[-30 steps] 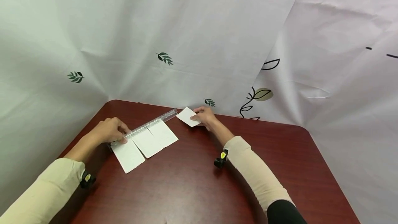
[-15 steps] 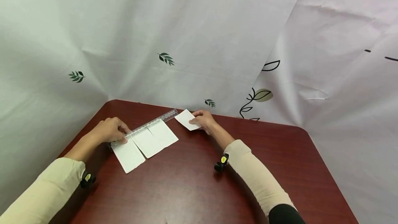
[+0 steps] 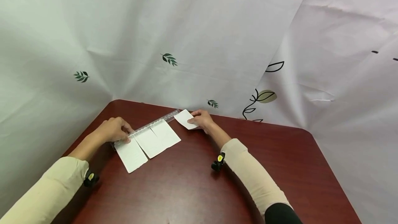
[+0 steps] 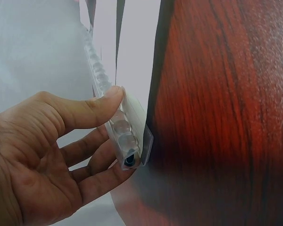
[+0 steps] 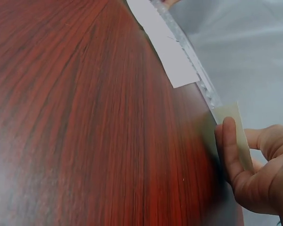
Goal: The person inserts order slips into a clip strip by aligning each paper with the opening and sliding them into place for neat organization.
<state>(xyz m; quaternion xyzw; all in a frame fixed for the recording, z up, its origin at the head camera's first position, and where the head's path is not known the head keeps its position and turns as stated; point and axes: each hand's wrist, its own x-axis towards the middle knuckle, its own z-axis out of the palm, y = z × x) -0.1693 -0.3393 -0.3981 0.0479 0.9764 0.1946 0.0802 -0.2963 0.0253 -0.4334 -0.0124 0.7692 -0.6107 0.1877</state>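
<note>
A clear plastic binding bar (image 3: 149, 127) (image 4: 114, 117) (image 5: 198, 77) lies slantwise on the dark red table (image 3: 192, 182). Three white cards (image 3: 149, 142) (image 5: 162, 44) are tucked side by side under it. My left hand (image 3: 113, 130) (image 4: 52, 150) grips the bar's near end, thumb on top and fingers curled beneath. My right hand (image 3: 202, 120) (image 5: 254, 165) pinches a separate white card (image 3: 184, 118) (image 5: 233, 129) just past the bar's far end, the card slightly lifted off the table.
A white cloth printed with leaves (image 3: 199, 44) hangs close behind and on both sides of the table. The table's rounded far right corner (image 3: 306, 130) shows. A small black clip with a yellow mark sits on each sleeve (image 3: 217, 163).
My right hand has brought the loose card a little leftward, closer to the bar's far end. The left hand, bar and three cards stay put.
</note>
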